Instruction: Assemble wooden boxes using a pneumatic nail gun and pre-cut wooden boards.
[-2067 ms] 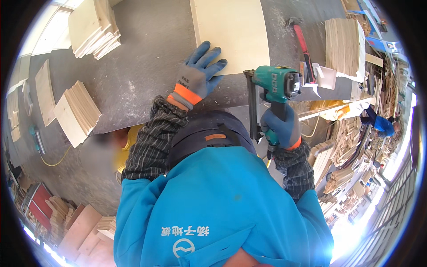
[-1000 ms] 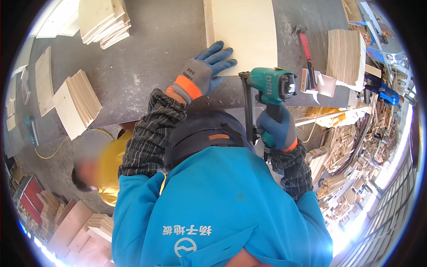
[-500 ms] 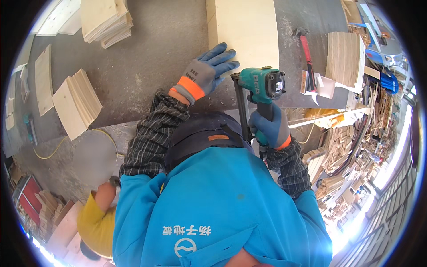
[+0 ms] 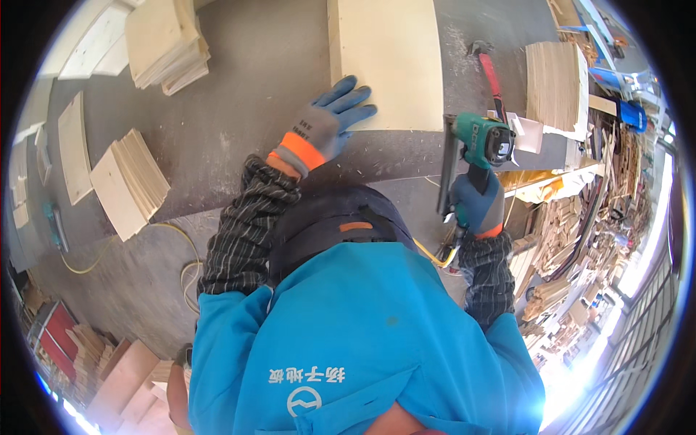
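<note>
A pale wooden box-like piece (image 4: 395,69) with a smooth flat top lies on the dark workbench in front of me. My left hand (image 4: 330,119), in a grey-blue glove with an orange cuff, rests its spread fingers on the near left corner of that piece. A green pneumatic nail gun (image 4: 480,141) is in my right hand (image 4: 480,203), whose gloved fingers wrap round the handle. The gun stands off the near right corner of the wood, apart from it, its long magazine to the left of my hand. A yellow air hose (image 4: 435,259) shows below it.
A red-handled hammer (image 4: 491,76) and a stack of thin boards (image 4: 554,83) lie on the workbench (image 4: 254,80) at right. More board stacks (image 4: 130,185) stand at left, beside another green tool (image 4: 55,226). Another person's arm (image 4: 177,395) shows at lower left. Scrap wood (image 4: 558,246) is heaped at right.
The nail gun in my right hand has moved right, away from the near edge of the wood. My left hand stays on its corner. The other person has mostly gone from view.
</note>
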### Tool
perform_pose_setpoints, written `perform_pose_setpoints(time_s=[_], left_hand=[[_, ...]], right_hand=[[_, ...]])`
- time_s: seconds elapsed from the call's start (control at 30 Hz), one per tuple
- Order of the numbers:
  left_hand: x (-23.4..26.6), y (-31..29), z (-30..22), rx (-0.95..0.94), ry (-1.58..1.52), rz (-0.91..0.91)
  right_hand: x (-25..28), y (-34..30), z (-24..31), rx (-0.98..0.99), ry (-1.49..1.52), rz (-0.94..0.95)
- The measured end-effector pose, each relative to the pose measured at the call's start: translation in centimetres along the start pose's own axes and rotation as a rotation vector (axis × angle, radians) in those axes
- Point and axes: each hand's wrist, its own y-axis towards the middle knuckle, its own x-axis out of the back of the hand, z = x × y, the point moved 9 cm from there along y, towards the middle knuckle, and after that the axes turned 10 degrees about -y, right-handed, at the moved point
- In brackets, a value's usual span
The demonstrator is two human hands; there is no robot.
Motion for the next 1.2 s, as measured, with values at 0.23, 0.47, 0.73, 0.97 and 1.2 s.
perform_pose_setpoints(time_s=[0.23, 0.47, 0.73, 0.97, 1.2], left_hand=[[8.1, -2.9, 3.1, 0.105, 0.218, -0.065], [7.6, -6.9, 1.9, 0.698, -0.131, -0.584], [-4.0, -7.3, -0.7, 0.775, -0.745, -0.568], [-0.3, -3.8, 2.7, 0.783, -0.711, -0.569], [6.9, -2.7, 6.5, 0.54, -0.039, -0.405]], right_hand=[[3.2, 6.3, -10.3, 0.082, -0.554, -0.355], [1.5, 12.2, -13.2, -0.022, -0.636, -0.252], [1.5, 15.8, -9.3, 0.167, -0.627, -0.264], [3.4, 20.9, 2.4, 0.63, -0.476, -0.338], [-2.4, 23.0, 3.2, 0.821, -0.473, -0.199]])
